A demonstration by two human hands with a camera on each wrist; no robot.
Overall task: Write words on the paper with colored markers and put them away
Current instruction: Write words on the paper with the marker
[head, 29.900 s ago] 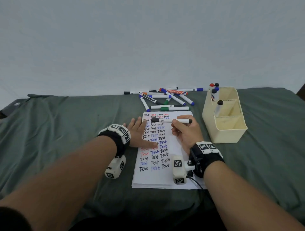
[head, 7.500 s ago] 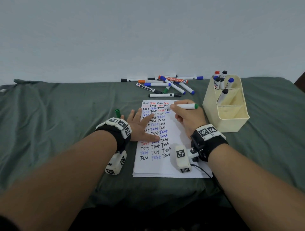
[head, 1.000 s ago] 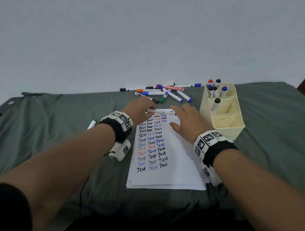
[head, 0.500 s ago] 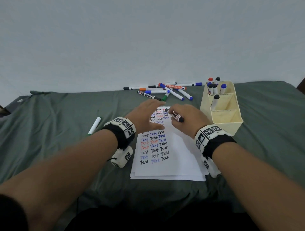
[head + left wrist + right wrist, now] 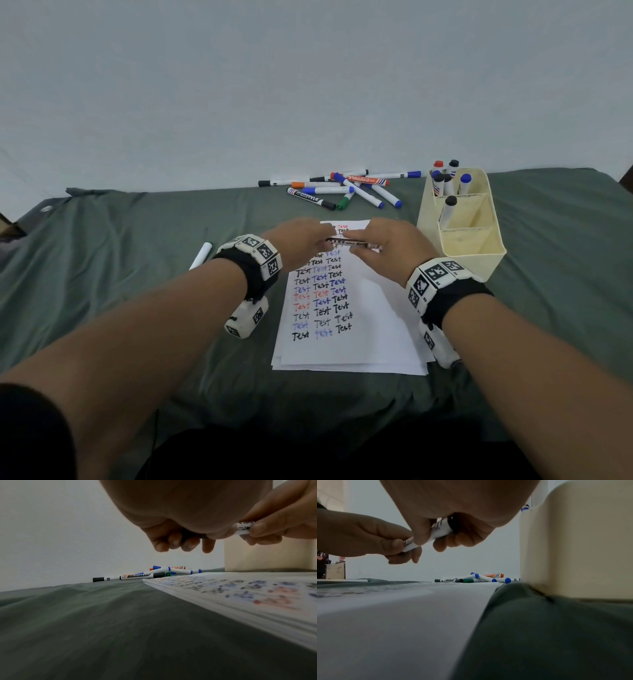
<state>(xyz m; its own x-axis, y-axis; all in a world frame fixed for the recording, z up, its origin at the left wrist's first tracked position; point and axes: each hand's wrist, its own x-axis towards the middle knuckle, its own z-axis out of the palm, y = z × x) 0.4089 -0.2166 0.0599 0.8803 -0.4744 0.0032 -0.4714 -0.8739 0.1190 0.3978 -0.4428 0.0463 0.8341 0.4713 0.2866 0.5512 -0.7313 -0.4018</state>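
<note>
Right now a black-capped marker [image 5: 346, 242] sits level above the top of the paper [image 5: 363, 308], mid-frame in the head view, gripped from both ends. My left hand [image 5: 298, 245] has fingers curled round its left end; my right hand [image 5: 387, 250] pinches the white barrel, thumb under, fingers over. Right wrist view shows the dark end [image 5: 452, 523] tucked in my right palm and the printed barrel [image 5: 409, 543] reaching into the left hand's fingers [image 5: 392, 545]. Can't tell if the cap is on or coming off.

Paper is covered in rows of "Test" in black, blue, red, lying on a green cloth [image 5: 120, 274]. Cream holder [image 5: 479, 246] at right of the paper, several capped markers standing in its far compartments [image 5: 448, 185], nearest compartment shows none. Loose pile of markers [image 5: 342, 190] at upper centre against the wall. One white marker [image 5: 202, 255] lies alone on the cloth, left of my left wrist.
</note>
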